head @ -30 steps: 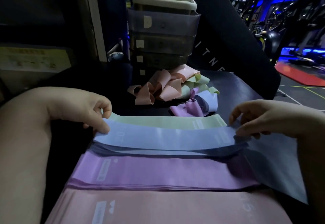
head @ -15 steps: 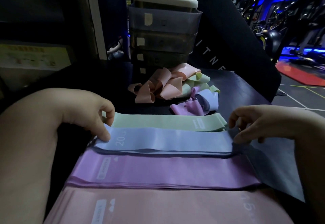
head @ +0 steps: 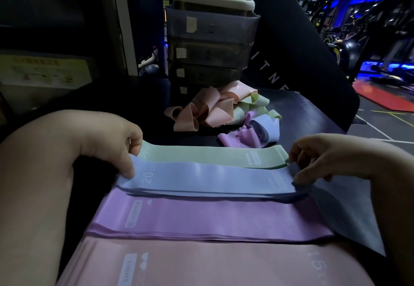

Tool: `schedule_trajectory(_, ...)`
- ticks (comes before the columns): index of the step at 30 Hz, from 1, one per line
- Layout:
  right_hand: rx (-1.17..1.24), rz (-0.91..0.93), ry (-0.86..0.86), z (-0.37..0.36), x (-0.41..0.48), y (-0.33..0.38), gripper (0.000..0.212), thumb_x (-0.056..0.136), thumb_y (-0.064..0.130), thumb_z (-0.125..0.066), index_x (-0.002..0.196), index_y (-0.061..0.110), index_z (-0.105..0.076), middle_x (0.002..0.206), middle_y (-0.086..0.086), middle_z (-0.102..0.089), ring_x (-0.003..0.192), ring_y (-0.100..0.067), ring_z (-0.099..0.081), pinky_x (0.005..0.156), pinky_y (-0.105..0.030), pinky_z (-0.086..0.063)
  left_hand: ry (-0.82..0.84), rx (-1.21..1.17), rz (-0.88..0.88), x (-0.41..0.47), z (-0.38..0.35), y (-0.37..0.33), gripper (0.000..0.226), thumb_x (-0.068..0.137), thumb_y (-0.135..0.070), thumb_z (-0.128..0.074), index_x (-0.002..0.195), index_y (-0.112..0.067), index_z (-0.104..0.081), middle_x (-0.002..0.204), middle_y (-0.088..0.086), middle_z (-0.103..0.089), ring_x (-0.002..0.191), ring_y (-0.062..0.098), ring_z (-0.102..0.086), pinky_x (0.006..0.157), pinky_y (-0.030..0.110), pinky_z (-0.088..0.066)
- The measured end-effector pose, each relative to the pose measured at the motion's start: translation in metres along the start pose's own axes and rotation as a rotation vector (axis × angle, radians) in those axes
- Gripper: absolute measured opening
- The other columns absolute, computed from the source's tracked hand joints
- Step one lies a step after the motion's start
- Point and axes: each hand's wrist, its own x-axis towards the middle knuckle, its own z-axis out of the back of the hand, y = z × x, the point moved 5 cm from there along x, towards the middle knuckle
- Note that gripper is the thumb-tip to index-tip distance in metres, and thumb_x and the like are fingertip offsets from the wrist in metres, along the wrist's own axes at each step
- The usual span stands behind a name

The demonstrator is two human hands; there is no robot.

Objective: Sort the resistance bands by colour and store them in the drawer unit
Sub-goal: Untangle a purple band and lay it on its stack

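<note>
both hands have lowered the blue band [head: 208, 179] flat onto its stack, between green and purple; left hand [head: 116, 144] and right hand [head: 324, 158] pinch its ends. sorting continues.

A dark padded surface [head: 313, 110] fills the middle of the view, and behind it a black slanted panel [head: 298, 45] rises with pale letters printed on it. Off to the left sits a yellowish sign [head: 44, 72], its print too blurred to read, beside a pale upright post [head: 123, 23]. Far right, under blue lighting, there is a red floor mat [head: 385, 97], white and yellow lines on the grey floor [head: 380, 128], and what looks like gym machines [head: 345, 48] in the gloom.
</note>
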Motion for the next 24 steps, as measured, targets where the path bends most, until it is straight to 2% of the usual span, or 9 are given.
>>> schedule_trajectory(4, 0.026, 0.042, -0.014, 0.004, -0.002, 0.002, 0.032, 0.069, 0.017, -0.084, 0.095, 0.017, -0.065, 0.067, 0.003, -0.068, 0.057, -0.005, -0.06, 0.049, -0.021, -0.039, -0.083, 0.031, -0.059, -0.002, 0.007, -0.01, 0.04, 0.057, -0.028, -0.091, 0.079, -0.024, -0.059, 0.051, -0.019, -0.057, 0.044, -0.001, -0.047, 0.056, 0.025, -0.04)
schedule_trajectory(8, 0.123, 0.121, -0.122, 0.01, -0.001, 0.006, 0.051, 0.051, 0.052, -0.083, 0.086, 0.018, -0.067, 0.062, 0.004, -0.061, 0.055, -0.005, -0.05, 0.048, -0.019, -0.035, -0.192, 0.043, -0.177, -0.006, 0.012, -0.031, 0.033, 0.065, -0.04, -0.084, 0.08, -0.03, -0.057, 0.059, -0.02, -0.057, 0.049, 0.001, -0.048, 0.055, 0.025, -0.039)
schedule_trajectory(12, 0.209, 0.143, -0.328, 0.015, 0.012, 0.007, 0.024, 0.072, 0.028, -0.081, 0.082, 0.011, -0.068, 0.062, 0.003, -0.059, 0.054, -0.007, -0.046, 0.05, -0.02, -0.034, -0.322, -0.002, -0.304, 0.008, -0.001, -0.064, 0.019, 0.073, -0.039, -0.076, 0.082, -0.033, -0.06, 0.08, -0.012, -0.061, 0.072, 0.003, -0.057, 0.07, 0.028, -0.05)
schedule_trajectory(16, 0.129, 0.173, -0.542, 0.012, 0.029, 0.01, 0.019, 0.073, 0.029, -0.08, 0.076, 0.014, -0.068, 0.068, -0.003, -0.066, 0.06, -0.013, -0.051, 0.06, -0.028, -0.037, -0.3, 0.002, -0.414, 0.023, -0.019, -0.087, 0.015, 0.081, -0.039, -0.068, 0.095, -0.036, -0.061, 0.097, -0.018, -0.057, 0.089, 0.002, -0.055, 0.083, 0.028, -0.049)
schedule_trajectory(20, 0.032, 0.254, -0.614, 0.006, 0.041, 0.02, 0.009, 0.077, 0.024, -0.076, 0.071, 0.024, -0.069, 0.064, 0.013, -0.064, 0.058, -0.002, -0.052, 0.057, -0.023, -0.039, -0.271, 0.001, -0.464, 0.03, -0.027, -0.093, 0.018, 0.084, -0.036, -0.065, 0.102, -0.034, -0.063, 0.1, -0.019, -0.054, 0.095, 0.002, -0.053, 0.088, 0.027, -0.047)
schedule_trajectory(22, -0.06, 0.31, -0.606, 0.0, 0.047, 0.022, 0.013, 0.077, 0.025, -0.074, 0.07, 0.034, -0.067, 0.072, 0.017, -0.062, 0.071, -0.001, -0.054, 0.063, -0.02, -0.037, -0.274, 0.006, -0.478, 0.03, -0.029, -0.093, 0.016, 0.085, -0.035, -0.064, 0.101, -0.033, -0.063, 0.098, -0.019, -0.053, 0.094, 0.002, -0.053, 0.088, 0.028, -0.047)
schedule_trajectory(24, -0.179, 0.364, -0.61, -0.004, 0.053, 0.023, 0.012, 0.077, 0.029, -0.075, 0.078, 0.04, -0.07, 0.089, 0.014, -0.063, 0.091, -0.008, -0.055, 0.077, -0.021, -0.037, -0.271, 0.014, -0.479, 0.031, -0.03, -0.092, 0.017, 0.086, -0.036, -0.063, 0.102, -0.034, -0.062, 0.098, -0.02, -0.052, 0.095, 0.002, -0.051, 0.089, 0.029, -0.046)
